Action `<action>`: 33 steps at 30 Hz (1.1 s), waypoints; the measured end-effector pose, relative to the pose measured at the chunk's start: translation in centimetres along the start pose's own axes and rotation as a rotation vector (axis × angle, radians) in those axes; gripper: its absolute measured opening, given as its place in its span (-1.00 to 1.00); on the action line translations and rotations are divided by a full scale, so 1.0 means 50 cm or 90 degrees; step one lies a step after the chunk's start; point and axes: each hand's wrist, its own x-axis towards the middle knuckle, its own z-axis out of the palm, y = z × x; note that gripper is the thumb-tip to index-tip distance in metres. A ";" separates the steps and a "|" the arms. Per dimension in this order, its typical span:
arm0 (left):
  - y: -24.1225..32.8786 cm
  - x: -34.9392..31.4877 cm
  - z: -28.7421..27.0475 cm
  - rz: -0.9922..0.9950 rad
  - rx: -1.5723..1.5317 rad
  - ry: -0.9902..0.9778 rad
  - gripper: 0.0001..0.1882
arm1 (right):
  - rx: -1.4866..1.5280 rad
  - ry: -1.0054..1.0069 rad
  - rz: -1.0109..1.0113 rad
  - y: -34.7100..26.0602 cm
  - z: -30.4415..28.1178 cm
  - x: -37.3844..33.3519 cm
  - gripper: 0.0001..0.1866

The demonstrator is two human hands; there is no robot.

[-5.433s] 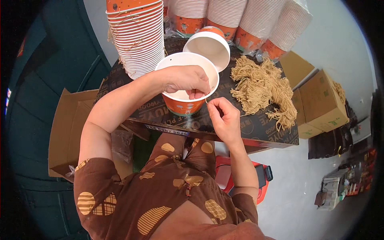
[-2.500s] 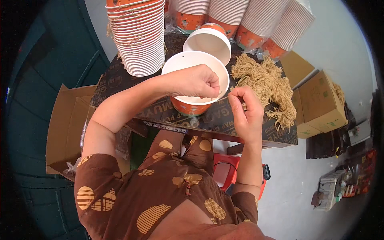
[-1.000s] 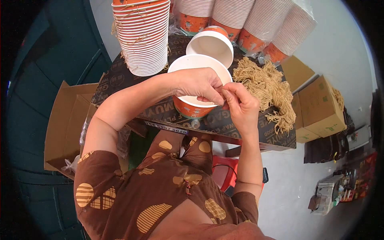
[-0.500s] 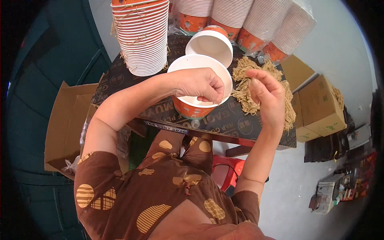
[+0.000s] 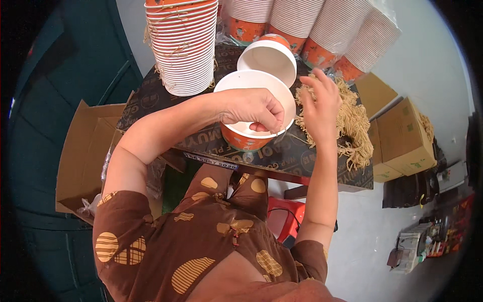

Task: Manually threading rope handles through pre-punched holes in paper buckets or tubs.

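An orange paper bucket point(image 5: 245, 138) with a white inside stands upright at the table's near edge. Over its mouth, my left hand point(image 5: 259, 111) is pinched at the right part of the rim, with the end of a thin tan string point(image 5: 286, 133) showing at its fingertips. My right hand point(image 5: 323, 108) is open, fingers apart, above the near-left side of a loose pile of tan strings point(image 5: 354, 121). Just behind the first bucket, another bucket point(image 5: 269, 63) lies tipped with its white mouth facing me.
A tall stack of nested buckets point(image 5: 183, 50), with strings hanging on it, stands at the left of the dark printed table point(image 5: 166, 118). Several plastic-wrapped bucket stacks point(image 5: 297, 17) line the back. Cardboard boxes point(image 5: 402, 136) flank the table; a red stool point(image 5: 287, 216) is beneath.
My right hand has moved away from the bucket rim, up and slightly left, its fingers spreading. My left hand stays at the rim. The whole view has shifted slightly.
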 end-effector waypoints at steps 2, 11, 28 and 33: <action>-0.001 0.000 -0.004 -0.003 -0.010 0.009 -0.92 | 0.090 -0.022 0.057 -0.016 -0.025 -0.016 -0.85; 0.002 -0.001 -0.005 0.009 -0.018 0.029 -0.92 | 0.309 -0.062 0.216 -0.105 -0.056 -0.135 -0.85; 0.010 -0.005 -0.001 0.024 0.110 0.013 -0.90 | 0.788 -0.180 0.540 -0.103 -0.056 -0.144 -0.94; 0.001 0.001 -0.010 0.039 0.118 -0.001 -0.92 | 0.681 -0.173 0.442 -0.116 -0.017 -0.159 -0.92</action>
